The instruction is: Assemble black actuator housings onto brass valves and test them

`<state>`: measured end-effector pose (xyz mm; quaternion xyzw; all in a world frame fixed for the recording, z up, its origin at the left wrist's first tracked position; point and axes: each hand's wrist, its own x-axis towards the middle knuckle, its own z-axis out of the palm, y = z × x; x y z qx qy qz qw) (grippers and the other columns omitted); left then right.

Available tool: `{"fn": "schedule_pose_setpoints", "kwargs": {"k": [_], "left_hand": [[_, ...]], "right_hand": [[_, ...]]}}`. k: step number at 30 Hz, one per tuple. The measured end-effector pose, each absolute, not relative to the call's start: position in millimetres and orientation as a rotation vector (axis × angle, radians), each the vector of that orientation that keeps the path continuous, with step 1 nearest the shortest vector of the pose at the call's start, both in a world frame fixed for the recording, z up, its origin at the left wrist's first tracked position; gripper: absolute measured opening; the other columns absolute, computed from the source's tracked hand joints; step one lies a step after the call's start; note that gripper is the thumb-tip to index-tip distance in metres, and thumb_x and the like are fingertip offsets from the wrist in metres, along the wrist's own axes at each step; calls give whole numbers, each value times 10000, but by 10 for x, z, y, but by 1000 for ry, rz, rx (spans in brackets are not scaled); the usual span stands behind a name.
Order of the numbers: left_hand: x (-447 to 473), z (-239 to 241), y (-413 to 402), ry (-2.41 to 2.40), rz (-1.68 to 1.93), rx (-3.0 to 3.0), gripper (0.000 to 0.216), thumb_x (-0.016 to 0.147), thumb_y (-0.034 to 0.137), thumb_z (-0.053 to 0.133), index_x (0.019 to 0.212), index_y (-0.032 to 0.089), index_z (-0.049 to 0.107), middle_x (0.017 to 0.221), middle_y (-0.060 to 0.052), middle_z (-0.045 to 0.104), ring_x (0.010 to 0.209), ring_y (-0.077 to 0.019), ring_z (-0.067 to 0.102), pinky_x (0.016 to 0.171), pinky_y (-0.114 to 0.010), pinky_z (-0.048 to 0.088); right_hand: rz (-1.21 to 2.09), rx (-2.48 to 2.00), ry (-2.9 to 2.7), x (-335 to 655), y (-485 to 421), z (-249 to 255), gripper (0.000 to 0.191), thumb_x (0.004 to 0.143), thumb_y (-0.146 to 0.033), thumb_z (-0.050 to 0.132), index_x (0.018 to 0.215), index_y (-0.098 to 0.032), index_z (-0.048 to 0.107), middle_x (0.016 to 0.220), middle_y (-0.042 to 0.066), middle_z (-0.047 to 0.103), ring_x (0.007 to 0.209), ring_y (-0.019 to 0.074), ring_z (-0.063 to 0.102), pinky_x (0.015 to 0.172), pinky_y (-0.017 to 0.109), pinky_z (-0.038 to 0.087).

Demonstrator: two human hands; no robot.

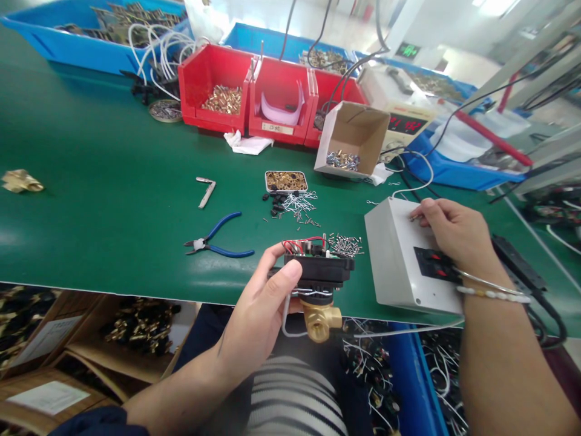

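My left hand (pixel 261 309) is wrapped around an electric valve at the table's front edge. Its black actuator housing (pixel 320 270) lies open on top, showing red wires and a circuit board. Below that hangs the brass valve body (pixel 318 321), with a grey cable running off it. My right hand (pixel 456 230) rests over a light grey metal box (pixel 394 254), thumb and forefinger pinching a small metal toggle switch (pixel 414 217) on its top face. A black terminal block with red tabs (pixel 436 264) sits beside that hand.
Blue-handled cutters (pixel 222 245) and a folded metal tool (pixel 207 192) lie left. Brass parts fill a small tray (pixel 285 181); clips and screws (pixel 345 244) lie nearby. Red bins (pixel 218 121), a cardboard box (pixel 354 130) and a power supply (pixel 403 124) line the back.
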<state>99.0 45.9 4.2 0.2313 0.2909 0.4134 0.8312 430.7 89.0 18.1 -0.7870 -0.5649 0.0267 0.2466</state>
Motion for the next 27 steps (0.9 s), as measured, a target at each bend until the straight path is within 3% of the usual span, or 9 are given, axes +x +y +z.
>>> {"fn": "schedule_pose_setpoints", "kwargs": {"k": [9, 19, 27], "left_hand": [[997, 46, 466, 606, 876, 490, 386, 930, 394, 590, 1224, 150, 536, 967, -81, 702, 768, -198, 688, 671, -298, 588], [993, 67, 466, 629, 871, 450, 400, 911, 412, 617, 1211, 151, 566, 912, -77, 716, 752, -218, 702, 669, -322, 598], [985, 62, 460, 641, 872, 419, 404, 898, 419, 638, 1194, 147, 592, 884, -78, 731, 739, -222, 708, 681, -338, 603]], "right_hand": [[84, -2164, -1528, 4298, 895, 188, 664, 745, -815, 396, 683, -199, 635, 635, 75, 606, 624, 247, 593, 596, 314, 411], [59, -2139, -1546, 4289, 887, 194, 754, 739, -913, 382, 666, -206, 633, 611, 63, 588, 615, 249, 590, 590, 317, 424], [67, -2149, -1534, 4277, 892, 201, 715, 735, -880, 382, 660, -211, 623, 609, 71, 581, 613, 254, 589, 612, 333, 454]]}}
